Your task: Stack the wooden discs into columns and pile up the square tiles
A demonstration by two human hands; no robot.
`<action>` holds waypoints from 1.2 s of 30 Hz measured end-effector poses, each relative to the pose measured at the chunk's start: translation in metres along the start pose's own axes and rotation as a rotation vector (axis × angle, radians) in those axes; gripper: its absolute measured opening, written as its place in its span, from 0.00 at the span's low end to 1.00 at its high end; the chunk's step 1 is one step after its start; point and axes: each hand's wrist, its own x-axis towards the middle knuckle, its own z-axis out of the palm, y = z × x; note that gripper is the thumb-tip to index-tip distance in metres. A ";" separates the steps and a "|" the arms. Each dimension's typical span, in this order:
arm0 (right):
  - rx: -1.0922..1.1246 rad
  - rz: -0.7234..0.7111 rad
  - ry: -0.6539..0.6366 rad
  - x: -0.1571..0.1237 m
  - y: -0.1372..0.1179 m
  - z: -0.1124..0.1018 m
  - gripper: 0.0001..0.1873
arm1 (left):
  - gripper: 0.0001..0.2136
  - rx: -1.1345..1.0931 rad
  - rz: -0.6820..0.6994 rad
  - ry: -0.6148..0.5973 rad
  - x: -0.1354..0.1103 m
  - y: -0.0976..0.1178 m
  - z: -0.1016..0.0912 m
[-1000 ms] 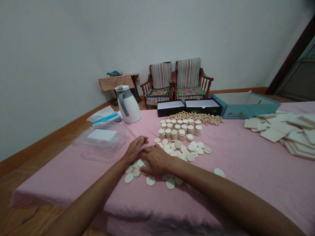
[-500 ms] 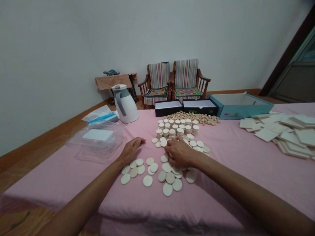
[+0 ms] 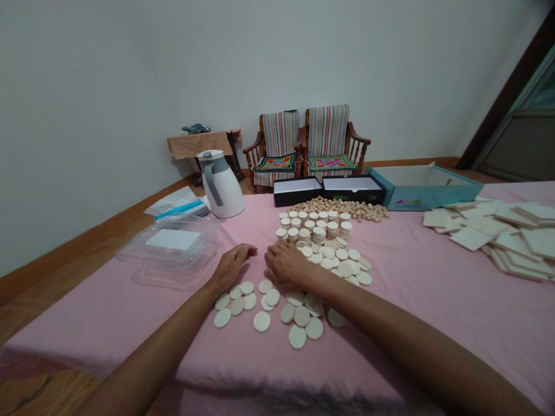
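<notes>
My left hand rests on its side on the pink cloth, fingers loosely extended to the right and nothing seen in it. Facing it, my right hand is bent palm down over the cloth in front of the stacks, fingers curled under. Its fingertips, and anything in them, are hidden. Round pale wooden discs lie scattered nearer me, below both hands. More loose discs spread to the right of my right hand, partly behind its wrist. Rows of stacked discs stand just beyond it.
Small wooden pieces are heaped behind the stacks, before two black box trays. A blue box and square wooden boards occupy the right. Clear plastic containers and a white jug are at left.
My right hand has moved left, off the loose discs in the middle and closer to my left hand, covering small discs that showed before. My left hand stays in place.
</notes>
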 end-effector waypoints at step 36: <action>0.044 0.092 0.040 -0.053 0.006 -0.043 0.12 | 0.22 -0.176 -0.070 0.052 -0.001 0.012 -0.003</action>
